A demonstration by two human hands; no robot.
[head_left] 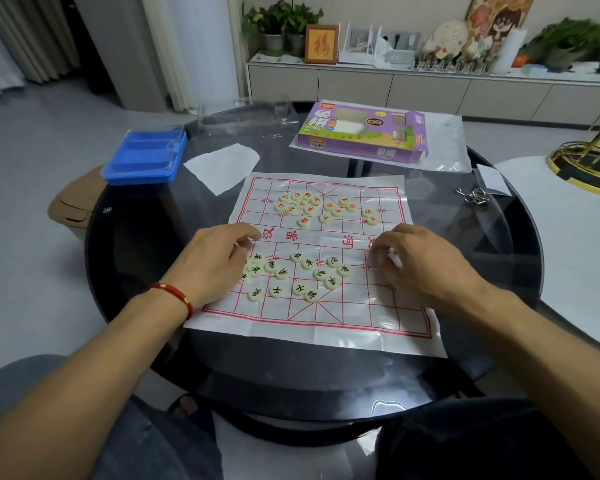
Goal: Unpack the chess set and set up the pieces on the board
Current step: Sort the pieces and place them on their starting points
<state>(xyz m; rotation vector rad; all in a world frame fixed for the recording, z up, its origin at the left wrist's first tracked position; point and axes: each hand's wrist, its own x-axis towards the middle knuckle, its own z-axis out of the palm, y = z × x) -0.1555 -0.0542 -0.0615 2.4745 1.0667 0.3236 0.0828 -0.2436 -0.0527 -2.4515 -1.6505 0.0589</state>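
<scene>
A thin white board sheet (pixel 388 327) with a red grid lies on the dark round glass table (pixel 291 368). Several cream discs with red lettering (pixel 305 206) are scattered on its far half. Several with black lettering (pixel 302 275) lie on the near half. My left hand (pixel 212 261) rests over the board's left edge, fingers curled down beside the black-lettered pieces; whether they hold one is hidden. My right hand (pixel 420 265) is at the right side of the board, fingers curled round a pale piece (pixel 395 259) that barely shows.
A blue plastic tray (pixel 142 157) sits at the far left, with a clear lid (pixel 246 116) behind it. The purple game box (pixel 364 133) lies on a plastic bag far right. There is also white paper (pixel 222 168), a metal ring puzzle (pixel 475 195) and a white table (pixel 575 244).
</scene>
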